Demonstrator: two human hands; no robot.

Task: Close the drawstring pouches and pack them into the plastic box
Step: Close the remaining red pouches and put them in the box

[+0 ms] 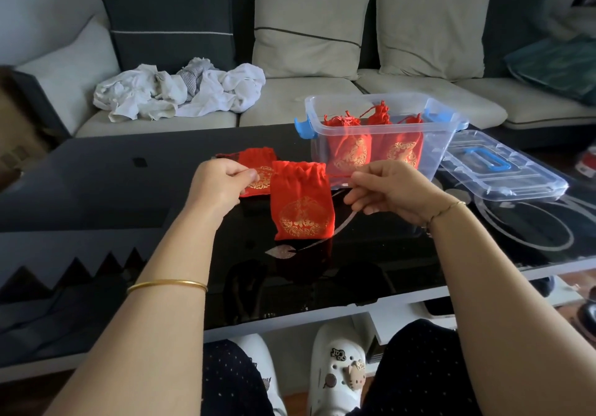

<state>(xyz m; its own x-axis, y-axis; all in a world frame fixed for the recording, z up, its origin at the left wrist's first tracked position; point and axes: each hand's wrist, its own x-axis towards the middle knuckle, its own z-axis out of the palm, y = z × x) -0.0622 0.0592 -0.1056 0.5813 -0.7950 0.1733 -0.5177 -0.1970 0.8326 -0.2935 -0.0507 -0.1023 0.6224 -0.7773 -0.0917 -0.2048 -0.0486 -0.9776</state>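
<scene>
- Drawstring pouches, red with gold print, five in sight: front pouch [301, 204] upright over the middle of the table [96, 183]; back pouch [258, 170] flat on the table just behind-left of it; three packed pouches [350, 149] standing in the plastic box [432, 157], tops cinched.
- sofa [306, 99]: across the table from the seated person, pale seats, dark and beige cushions along the back.
- table: black, glossy, low; carries plastic box, lid and back pouch.
- laundry pile [180, 90]: crumpled white cloth on the left sofa seat.
- plastic box: clear, blue latches, lid off, far-right part of the table, just beyond the right hand.
- lid [503, 170]: clear, blue handle, flat on the table just right of the plastic box.
- front pouch: mouth gathered in folds, not fully cinched; can't tell if its bottom touches the tabletop.
- left hand [222, 183]: thumb and forefinger pressed together in a pinch just left of the front pouch's mouth, in front of the back pouch; other fingers curled under; the cord on that side barely shows.
- right hand [390, 190]: thumb and forefinger pinch a thin red cord [338, 175] running from the front pouch's top right corner; other fingers loosely curled, clear of the pouch.
- gold bangle [167, 285] on the left forearm; thin bracelet [448, 209] on the right wrist.
</scene>
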